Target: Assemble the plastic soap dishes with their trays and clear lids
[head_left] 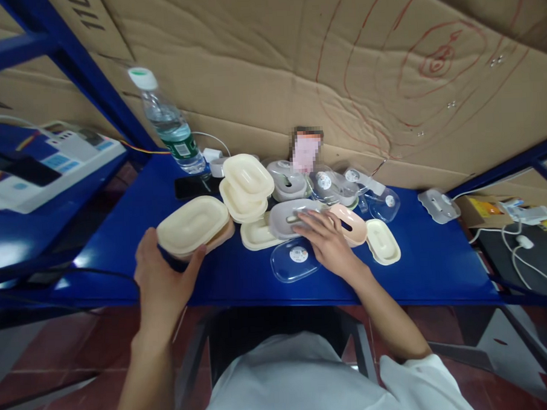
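With the lilac dish (282,224) as clock centre, your left hand (165,273) is pinching a cream dish (193,223) and the peach piece (221,236) under it at nine o'clock, thumb and fingers spanning the sides. Your right hand (327,239) is reaching in from four o'clock, fingers lying over the lilac dish; its thumb is hiding, so you cannot tell its grip. Five cream pieces and two peach are showing; one clear lid (294,264) is lying on the worktop (430,258) at six o'clock. Clear pieces (329,184) toward one o'clock are overlapping, defeating a count.
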`<action>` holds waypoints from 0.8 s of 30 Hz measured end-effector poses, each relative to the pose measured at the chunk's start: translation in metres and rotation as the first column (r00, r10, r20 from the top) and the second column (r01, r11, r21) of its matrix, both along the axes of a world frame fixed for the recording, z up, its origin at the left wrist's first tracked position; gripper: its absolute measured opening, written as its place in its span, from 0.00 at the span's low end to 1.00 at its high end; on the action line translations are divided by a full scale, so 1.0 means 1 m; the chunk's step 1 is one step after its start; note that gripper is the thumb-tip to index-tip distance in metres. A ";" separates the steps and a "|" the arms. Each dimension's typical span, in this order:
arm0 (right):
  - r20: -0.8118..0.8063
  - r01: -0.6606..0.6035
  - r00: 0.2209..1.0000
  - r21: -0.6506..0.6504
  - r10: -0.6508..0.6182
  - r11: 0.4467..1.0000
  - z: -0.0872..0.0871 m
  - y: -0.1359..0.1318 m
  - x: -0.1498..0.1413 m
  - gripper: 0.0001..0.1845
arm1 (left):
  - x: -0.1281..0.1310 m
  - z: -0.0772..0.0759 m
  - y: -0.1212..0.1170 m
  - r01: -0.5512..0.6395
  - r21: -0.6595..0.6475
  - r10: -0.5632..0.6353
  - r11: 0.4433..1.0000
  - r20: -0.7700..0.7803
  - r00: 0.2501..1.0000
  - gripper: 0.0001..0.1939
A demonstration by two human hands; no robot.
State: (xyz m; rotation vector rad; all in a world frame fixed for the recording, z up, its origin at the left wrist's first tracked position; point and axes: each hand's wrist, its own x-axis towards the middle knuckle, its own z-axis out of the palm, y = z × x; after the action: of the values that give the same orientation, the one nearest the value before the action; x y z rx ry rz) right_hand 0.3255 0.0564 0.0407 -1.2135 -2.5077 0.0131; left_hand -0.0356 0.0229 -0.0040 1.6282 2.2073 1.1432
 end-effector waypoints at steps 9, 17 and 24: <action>-0.038 0.059 0.998 0.010 -0.058 0.998 0.001 -0.011 -0.005 0.26 | -0.007 0.007 0.035 0.097 -0.081 -0.100 0.992 -0.033 0.994 0.50; -0.128 0.172 0.978 0.070 -0.162 0.983 0.003 -0.054 0.039 0.21 | -0.016 0.002 0.035 0.143 -0.004 -0.143 0.990 -0.059 0.988 0.52; -0.098 0.716 0.694 0.191 -0.713 0.671 0.018 -0.026 0.210 0.23 | -0.014 0.007 0.047 0.041 -0.124 -0.047 0.991 -0.044 0.998 0.47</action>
State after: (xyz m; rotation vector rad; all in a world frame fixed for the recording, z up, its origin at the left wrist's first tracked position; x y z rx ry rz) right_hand 0.5353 0.0308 0.0588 -1.9933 -1.7772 -0.4349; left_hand -0.0492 0.0703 0.0031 1.6597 2.2103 0.9477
